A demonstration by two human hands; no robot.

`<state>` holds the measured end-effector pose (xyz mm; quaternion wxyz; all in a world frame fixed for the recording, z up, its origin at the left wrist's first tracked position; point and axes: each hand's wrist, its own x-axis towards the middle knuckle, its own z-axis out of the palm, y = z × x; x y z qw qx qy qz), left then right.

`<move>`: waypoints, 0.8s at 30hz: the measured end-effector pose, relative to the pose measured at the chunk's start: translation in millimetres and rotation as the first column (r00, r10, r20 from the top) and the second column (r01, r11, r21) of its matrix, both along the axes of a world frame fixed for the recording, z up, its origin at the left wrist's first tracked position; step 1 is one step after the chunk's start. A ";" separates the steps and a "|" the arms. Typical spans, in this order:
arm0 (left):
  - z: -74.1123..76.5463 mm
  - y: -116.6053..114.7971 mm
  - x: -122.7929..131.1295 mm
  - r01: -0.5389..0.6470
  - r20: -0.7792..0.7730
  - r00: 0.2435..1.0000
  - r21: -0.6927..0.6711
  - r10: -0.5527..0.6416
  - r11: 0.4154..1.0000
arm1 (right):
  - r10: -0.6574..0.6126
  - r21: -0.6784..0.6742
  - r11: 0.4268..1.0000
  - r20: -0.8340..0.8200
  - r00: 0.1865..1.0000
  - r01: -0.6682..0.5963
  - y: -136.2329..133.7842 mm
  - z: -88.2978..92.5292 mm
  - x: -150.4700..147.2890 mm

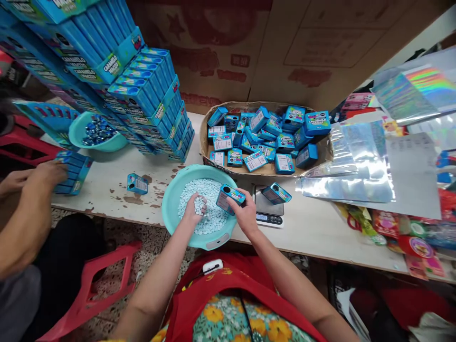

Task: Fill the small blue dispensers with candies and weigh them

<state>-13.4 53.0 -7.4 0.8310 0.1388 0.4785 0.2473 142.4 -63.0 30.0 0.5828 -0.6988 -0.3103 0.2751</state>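
"Turquoise plastic first: a round basin (171, 204) of small white sweets (213, 222) sits at the edge of a worn, pale table (309, 218)."

"Where are the hands?"

"Both meet at the basin. The left hand (193, 209) dips among the sweets; the right hand (246, 213) holds a small blue box (231, 200), tilted, above the basin's right side."

"What could go wrong?"

"Spilling, I'd judge. Sweets could slip between the left fingers if that hand lifts fast or turns over. Most would land back in the basin, though some could scatter over its rim. The box has a round dark hole (226, 189) near one corner, so anything inside might drop out if it tips; its contents are hidden. A careless swing of the right hand could also knock the second blue box (277, 193), standing just beside it on a digital scale (270, 219)."

"And each grip?"

"The left is half curled, a loose cup with sweets in it. The right is closed around the box, thumb across the near face, other fingers mostly hidden; I can't tell how hard it presses."

"Anything nearby?"

"Behind the basin, a cardboard tray (204, 137) heaped with more blue boxes (256, 161). Far left, a co-worker's hand (52, 173) touches a blue pack (75, 175)."
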 end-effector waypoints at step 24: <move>61.7 9.1 23.2 -0.349 0.161 0.934 0.236 0.318 0.907 | 0.302 -0.054 0.952 0.307 0.903 -0.300 15.4 -14.1 -36.4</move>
